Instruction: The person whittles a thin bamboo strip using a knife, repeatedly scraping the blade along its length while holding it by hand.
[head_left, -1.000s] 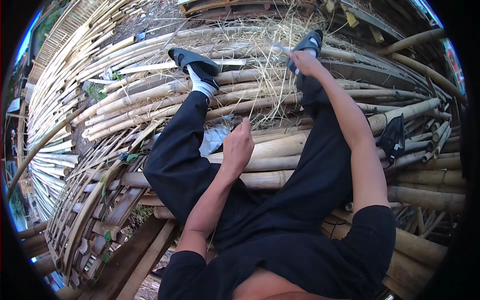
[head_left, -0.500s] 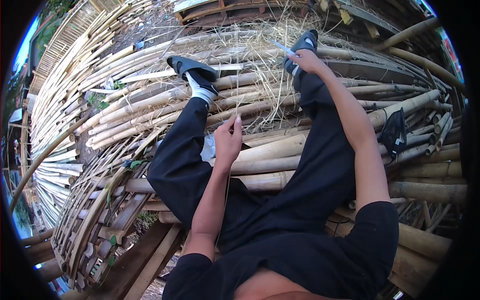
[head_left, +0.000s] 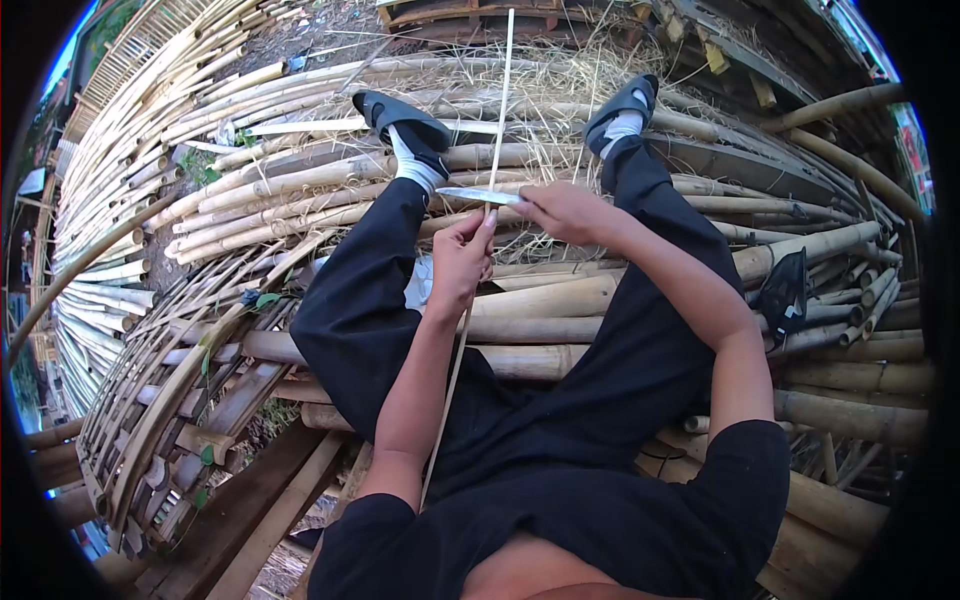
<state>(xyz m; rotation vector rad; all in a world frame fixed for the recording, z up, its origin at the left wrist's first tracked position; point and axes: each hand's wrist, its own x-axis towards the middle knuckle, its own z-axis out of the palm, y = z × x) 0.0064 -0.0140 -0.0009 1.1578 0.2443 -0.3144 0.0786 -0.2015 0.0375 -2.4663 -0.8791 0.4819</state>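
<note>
Pinched in my left hand (head_left: 461, 262) is a long thin bamboo strip (head_left: 503, 100), which runs from beside my body, through the fingers and out past my feet. My right hand (head_left: 566, 213) is closed round the handle end of a knife (head_left: 478, 195), its handle hidden by the fingers. The pale blade points left and lies across the strip just beyond my left fingertips. Both hands are between my knees, close to each other.
Bamboo poles (head_left: 540, 298) lie under and around my legs. Shavings (head_left: 560, 85) are scattered near my sandals (head_left: 620, 110). A slatted bamboo stack (head_left: 180, 420) stands at left, a wooden pallet (head_left: 470, 18) at the far side, and a black plastic bag (head_left: 785, 290) at right.
My right hand has come back from near the right foot with the knife, which now crosses the strip. The strip shows flatter and wider. My left hand stays nearly in place.
</note>
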